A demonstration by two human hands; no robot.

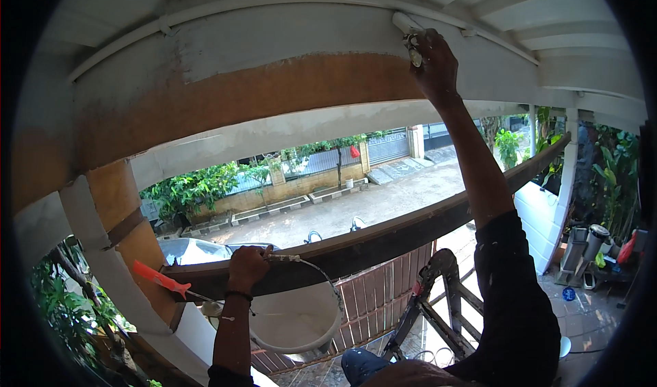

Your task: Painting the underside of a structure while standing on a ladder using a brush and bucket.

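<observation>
Ribbed off-white ceiling (575, 41), above the fingers of the right hand (438, 65); thin pale pipe (294, 1) along its near edge
Broad wall face (274, 79), orange-tan below and white above, its edge between colours ragged; spreads left of the right fingers, the white band right behind them
Grey street (410, 182), beyond and well below the right fingers, lined with green shrubs
Long dark wooden beam (383, 253), slanting below the right fingers, its left part under those of the left hand (248, 269)
Reddish-brown slatted gate (387, 288), lower right of the left fingers
Dark paint-spattered ladder (448, 277), farther right of them
Round white bucket (294, 318), just below and right of the left fingers, its wire handle (321, 269) reaching up to them
Orange plastic tool handle (154, 274) with thin metal rod, left of the left fingers
White-sleeved paint roller (407, 23), at the right fingers, sleeve up against the white band
Right fingers: closed round the roller's handle
Left fingers: curled at the beam's top edge, touching the wire handle's pale grip; cannot tell whether they clasp grip or beam
</observation>
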